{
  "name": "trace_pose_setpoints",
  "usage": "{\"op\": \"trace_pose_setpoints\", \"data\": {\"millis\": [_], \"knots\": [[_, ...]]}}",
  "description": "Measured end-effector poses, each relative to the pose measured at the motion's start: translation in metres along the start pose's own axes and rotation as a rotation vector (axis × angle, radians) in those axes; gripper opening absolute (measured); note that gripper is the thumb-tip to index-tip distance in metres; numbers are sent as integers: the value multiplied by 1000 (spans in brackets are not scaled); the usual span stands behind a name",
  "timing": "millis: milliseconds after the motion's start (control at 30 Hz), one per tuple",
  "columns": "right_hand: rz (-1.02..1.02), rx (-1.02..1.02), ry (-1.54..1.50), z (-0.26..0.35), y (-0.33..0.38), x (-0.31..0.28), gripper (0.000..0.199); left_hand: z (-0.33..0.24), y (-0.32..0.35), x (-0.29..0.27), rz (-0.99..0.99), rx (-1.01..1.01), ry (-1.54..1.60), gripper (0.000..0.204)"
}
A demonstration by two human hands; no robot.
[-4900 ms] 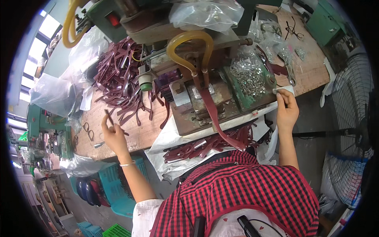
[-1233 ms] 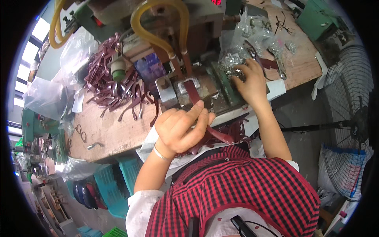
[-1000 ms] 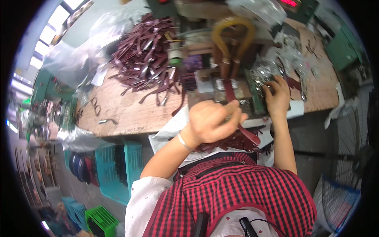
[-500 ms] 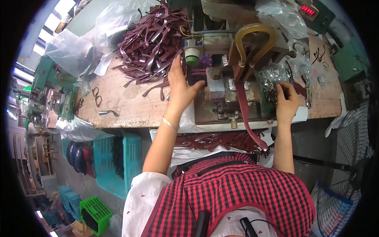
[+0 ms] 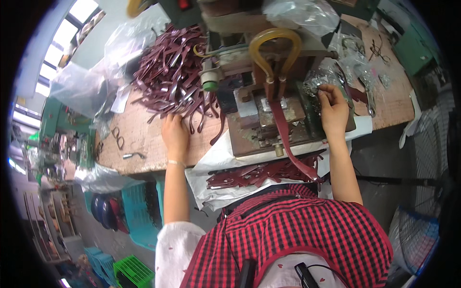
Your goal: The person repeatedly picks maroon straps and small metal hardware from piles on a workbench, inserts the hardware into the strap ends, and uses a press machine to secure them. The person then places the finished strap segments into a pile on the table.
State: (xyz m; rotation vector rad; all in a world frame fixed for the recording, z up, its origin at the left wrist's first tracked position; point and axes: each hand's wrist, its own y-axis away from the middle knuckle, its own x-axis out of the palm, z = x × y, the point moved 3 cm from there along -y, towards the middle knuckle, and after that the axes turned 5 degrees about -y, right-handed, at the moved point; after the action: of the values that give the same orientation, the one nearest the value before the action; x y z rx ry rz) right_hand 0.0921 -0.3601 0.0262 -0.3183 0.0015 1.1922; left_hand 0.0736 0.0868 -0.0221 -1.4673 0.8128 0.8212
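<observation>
My left hand (image 5: 175,137) is down on the table at the near edge of a heap of maroon eyeglass temples (image 5: 175,72). Its fingers are bent and close together; the fingertips are partly hidden. Over a pile of small shiny metal parts (image 5: 312,89), right of the press, my right hand (image 5: 333,108) pinches thumb and forefinger together. Whatever lies in that pinch is too small to name. One maroon temple (image 5: 283,127) sits under the head of the bench press (image 5: 273,91), its curved end hanging over the table's front edge, touched by neither hand.
More temples (image 5: 259,174) lie on white sheeting below the table edge. Eyeglass frames (image 5: 117,138) and one loose temple (image 5: 134,155) are at the left. Plastic bags (image 5: 79,86) stand behind them. Teal crates (image 5: 141,211) and a large fan (image 5: 425,192) flank me on the floor.
My left hand has gone from beside the press, spread open, left and nearer to the heap's front edge, its fingers now bent. My right hand stays at the metal parts, pinching. The view has shifted.
</observation>
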Motion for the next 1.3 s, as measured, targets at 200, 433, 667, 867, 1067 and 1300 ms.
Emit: {"op": "trace_pose_setpoints", "data": {"millis": [200, 433, 667, 867, 1067, 1300], "knots": [[-143, -112, 82, -7, 29, -58, 16, 1, 11, -10, 269, -146, 218, 12], [213, -182, -157, 82, 24, -1, 17, 18, -4, -6, 387, -361, 685, 19], [261, -78, -402, 85, 31, 53, 30, -34, 27, -40, 374, -507, 1206, 28], [297, 91, -632, 96, 36, 53, 33, -76, -2, -106, -190, -482, 1020, 5], [341, 17, -603, 126, 58, 44, 43, -134, -3, -168, -549, -66, 1032, 5], [42, -428, 707, 52, 20, -11, 29, -226, 0, -156, -471, 784, 611, 25]]}}
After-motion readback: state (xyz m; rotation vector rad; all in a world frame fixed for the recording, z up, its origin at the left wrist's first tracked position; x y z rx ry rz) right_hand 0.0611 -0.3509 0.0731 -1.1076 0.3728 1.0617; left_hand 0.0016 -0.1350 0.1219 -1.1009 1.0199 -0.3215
